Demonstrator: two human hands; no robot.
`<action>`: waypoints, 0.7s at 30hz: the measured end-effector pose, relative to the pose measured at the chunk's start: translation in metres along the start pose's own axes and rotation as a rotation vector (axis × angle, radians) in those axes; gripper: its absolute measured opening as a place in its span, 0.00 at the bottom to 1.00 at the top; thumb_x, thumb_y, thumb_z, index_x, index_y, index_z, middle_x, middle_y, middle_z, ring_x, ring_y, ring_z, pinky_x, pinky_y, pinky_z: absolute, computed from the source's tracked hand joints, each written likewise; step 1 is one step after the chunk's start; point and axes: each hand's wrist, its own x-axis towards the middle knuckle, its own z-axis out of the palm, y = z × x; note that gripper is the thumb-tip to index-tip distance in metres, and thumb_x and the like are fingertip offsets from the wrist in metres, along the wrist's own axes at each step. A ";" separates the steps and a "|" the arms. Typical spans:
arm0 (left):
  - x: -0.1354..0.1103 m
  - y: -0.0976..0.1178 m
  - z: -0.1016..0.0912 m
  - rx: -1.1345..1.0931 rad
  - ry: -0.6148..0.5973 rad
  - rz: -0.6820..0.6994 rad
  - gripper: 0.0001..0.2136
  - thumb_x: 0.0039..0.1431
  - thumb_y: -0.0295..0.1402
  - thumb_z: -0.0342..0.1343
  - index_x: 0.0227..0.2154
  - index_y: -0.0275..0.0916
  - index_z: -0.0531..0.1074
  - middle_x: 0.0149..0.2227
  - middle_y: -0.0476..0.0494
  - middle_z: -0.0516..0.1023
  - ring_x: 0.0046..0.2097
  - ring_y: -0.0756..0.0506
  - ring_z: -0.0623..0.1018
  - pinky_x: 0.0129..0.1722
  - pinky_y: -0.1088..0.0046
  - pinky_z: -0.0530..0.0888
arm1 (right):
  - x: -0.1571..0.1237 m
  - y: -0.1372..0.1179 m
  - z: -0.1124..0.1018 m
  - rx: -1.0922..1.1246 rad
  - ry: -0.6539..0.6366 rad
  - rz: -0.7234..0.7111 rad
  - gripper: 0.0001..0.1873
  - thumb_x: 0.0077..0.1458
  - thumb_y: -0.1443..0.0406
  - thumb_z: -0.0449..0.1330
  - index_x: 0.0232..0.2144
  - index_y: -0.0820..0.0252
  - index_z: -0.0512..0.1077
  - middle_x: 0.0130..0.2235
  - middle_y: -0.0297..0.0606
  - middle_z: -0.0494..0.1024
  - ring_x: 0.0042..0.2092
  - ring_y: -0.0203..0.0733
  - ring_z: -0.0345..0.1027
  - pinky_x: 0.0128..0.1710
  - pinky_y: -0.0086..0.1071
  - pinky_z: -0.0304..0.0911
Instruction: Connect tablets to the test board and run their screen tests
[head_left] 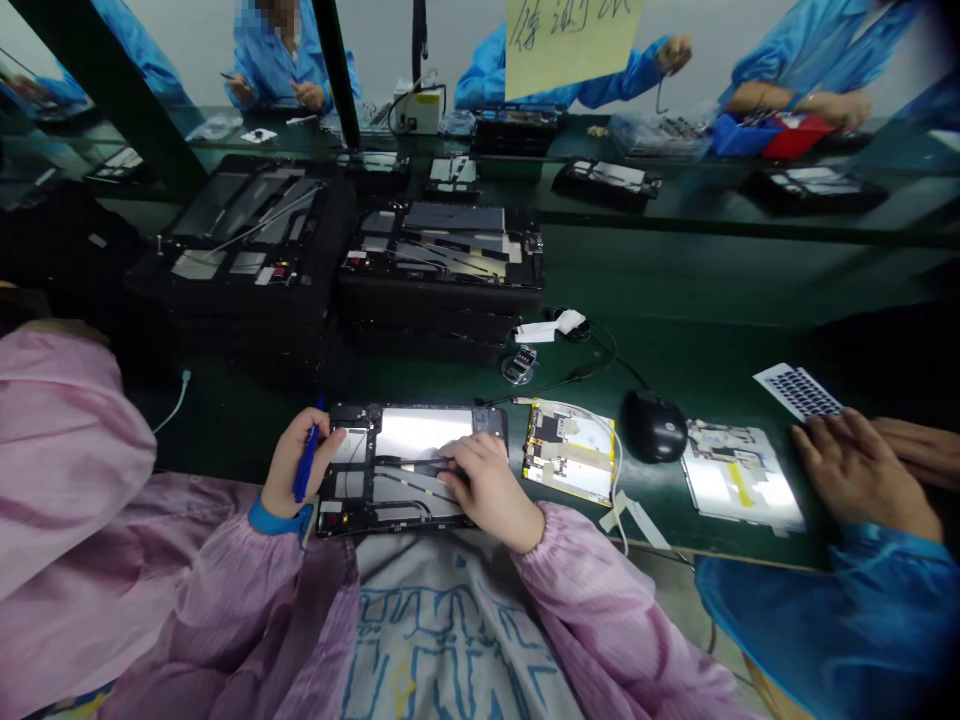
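An opened tablet [420,435], its silver and black inside facing up, lies at the table's front edge before me. My left hand [294,462] is closed around a slim blue pen-shaped tool [306,465] held upright, and its thumb reaches the tablet's left edge. Over the tablet's right half rests my right hand [491,487], fingers bent down onto the inner parts. A dark narrow strip [409,462] runs leftward from those fingertips; whether it is a tool or a flat cable I cannot tell. Black cables cross the lower half of the tablet.
Behind stand two stacks of opened tablets [450,245]. To the right lie a yellow-edged tablet screen [570,452] with a white cable, a black mouse [655,426] and another silver panel [742,475]. A co-worker's hand [862,470] rests beside a label sheet [799,392].
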 end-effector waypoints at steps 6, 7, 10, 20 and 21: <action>-0.007 0.002 -0.002 -0.078 -0.008 -0.005 0.12 0.50 0.37 0.57 0.22 0.41 0.58 0.24 0.53 0.62 0.24 0.50 0.63 0.26 0.74 0.64 | -0.001 0.005 0.000 -0.065 0.045 -0.020 0.14 0.56 0.58 0.61 0.42 0.57 0.70 0.40 0.41 0.72 0.43 0.49 0.62 0.49 0.46 0.54; -0.008 0.003 -0.002 -0.086 -0.002 -0.001 0.12 0.50 0.37 0.57 0.22 0.41 0.58 0.24 0.53 0.62 0.25 0.50 0.63 0.26 0.74 0.64 | -0.001 0.006 0.001 -0.064 0.049 -0.012 0.13 0.57 0.58 0.60 0.42 0.57 0.70 0.40 0.41 0.72 0.43 0.49 0.62 0.49 0.46 0.55; -0.009 0.006 -0.002 -0.107 0.008 0.002 0.12 0.51 0.36 0.57 0.21 0.41 0.58 0.24 0.52 0.62 0.25 0.50 0.63 0.27 0.73 0.64 | 0.000 0.007 0.004 -0.045 0.072 0.026 0.08 0.59 0.60 0.57 0.39 0.57 0.71 0.39 0.41 0.73 0.42 0.48 0.62 0.47 0.45 0.56; -0.017 0.016 -0.008 -0.003 0.303 0.219 0.11 0.55 0.32 0.57 0.23 0.41 0.59 0.25 0.53 0.63 0.29 0.49 0.68 0.32 0.71 0.67 | -0.009 -0.004 -0.067 0.376 -0.143 -0.433 0.20 0.54 0.73 0.47 0.42 0.54 0.73 0.36 0.37 0.79 0.39 0.40 0.72 0.44 0.38 0.68; -0.017 0.017 -0.010 0.021 0.381 0.293 0.12 0.54 0.32 0.58 0.22 0.40 0.59 0.25 0.52 0.64 0.30 0.49 0.70 0.33 0.71 0.68 | -0.010 -0.006 -0.076 0.374 -0.187 -0.418 0.23 0.53 0.74 0.46 0.44 0.54 0.73 0.39 0.38 0.79 0.42 0.40 0.72 0.43 0.37 0.69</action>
